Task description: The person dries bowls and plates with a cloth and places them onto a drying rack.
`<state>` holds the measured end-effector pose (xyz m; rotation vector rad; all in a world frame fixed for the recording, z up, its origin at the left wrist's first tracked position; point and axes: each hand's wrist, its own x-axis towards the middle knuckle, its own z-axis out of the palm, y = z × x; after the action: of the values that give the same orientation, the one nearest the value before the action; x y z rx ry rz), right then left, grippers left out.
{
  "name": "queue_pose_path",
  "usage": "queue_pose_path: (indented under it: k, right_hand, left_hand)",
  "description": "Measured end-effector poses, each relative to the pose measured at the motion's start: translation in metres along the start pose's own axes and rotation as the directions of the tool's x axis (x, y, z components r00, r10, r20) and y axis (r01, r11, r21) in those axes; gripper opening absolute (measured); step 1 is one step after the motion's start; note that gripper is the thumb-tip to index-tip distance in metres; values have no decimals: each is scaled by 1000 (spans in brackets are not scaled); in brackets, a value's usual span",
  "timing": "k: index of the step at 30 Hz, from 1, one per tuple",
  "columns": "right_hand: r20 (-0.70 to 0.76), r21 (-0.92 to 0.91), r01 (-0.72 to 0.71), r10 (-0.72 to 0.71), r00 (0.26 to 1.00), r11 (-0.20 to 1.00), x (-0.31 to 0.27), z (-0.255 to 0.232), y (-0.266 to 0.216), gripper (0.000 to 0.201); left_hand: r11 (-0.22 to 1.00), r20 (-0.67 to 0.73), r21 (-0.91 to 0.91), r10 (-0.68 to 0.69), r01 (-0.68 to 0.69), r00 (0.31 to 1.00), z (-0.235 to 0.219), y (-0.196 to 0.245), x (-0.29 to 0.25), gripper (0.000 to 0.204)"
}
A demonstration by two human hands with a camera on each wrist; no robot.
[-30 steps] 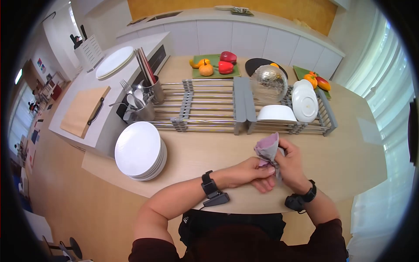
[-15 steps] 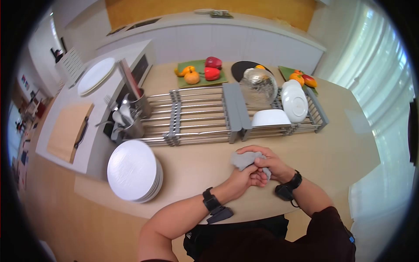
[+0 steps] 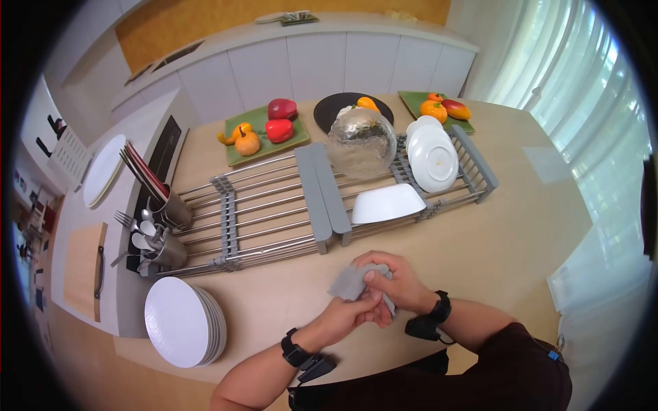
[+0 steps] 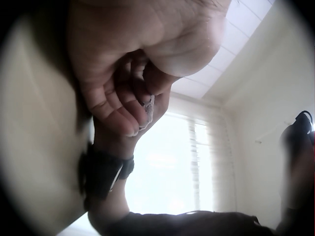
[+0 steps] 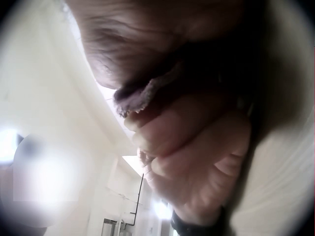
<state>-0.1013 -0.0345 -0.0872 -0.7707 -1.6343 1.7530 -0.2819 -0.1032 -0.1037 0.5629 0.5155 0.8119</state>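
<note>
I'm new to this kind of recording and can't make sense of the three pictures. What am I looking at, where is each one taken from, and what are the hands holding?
No machine here: a person works with two bare hands, wearing three cameras. The wide round picture comes from a camera on the head, looking down at a wooden counter. The two blurry close-ups come from cameras strapped to each wrist, so they mostly show palm and fingers from below.

In the head view, the left hand and right hand together grip a small grey cloth just above the counter. Behind them stands a metal dish rack holding a white bowl, a glass bowl and white plates. A stack of white plates sits to the left, cutlery holders beside the rack, and trays of peppers and squash farther back.
</note>
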Motion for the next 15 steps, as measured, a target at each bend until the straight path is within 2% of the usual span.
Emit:
queue_pose_path:
  k: [3, 5, 9, 11, 12, 15]
  right_hand:
    - [-45, -2, -44, 44, 998, 999, 0, -1, 1, 21]
    - [-55, -162, 45, -54, 997, 986, -1, -1, -1, 17]
    - [-131, -185, 4, -29, 991, 983, 1, -2, 1, 13]
    - [-124, -275, 116, -155, 980, 954, 2, -3, 7, 12]
    - [-124, -276, 120, -159, 979, 954, 3, -2, 5, 12]
    - [-170, -348, 52, -118, 978, 936, -1, 3, -5, 12]
  left_hand:
    - [999, 6, 14, -28, 28, 1000, 1, 3, 0, 23]
    - [998, 5, 42, -49, 49, 999, -1, 3, 0, 24]
    - [988, 17, 86, -127, 125, 992, -3, 5, -3, 27]
    - [987, 15, 93, -136, 134, 991, -2, 7, -4, 29]
    - [984, 16, 105, -146, 144, 989, -2, 8, -4, 32]
    - [985, 42, 115, -137, 131, 990, -4, 5, -3, 34]
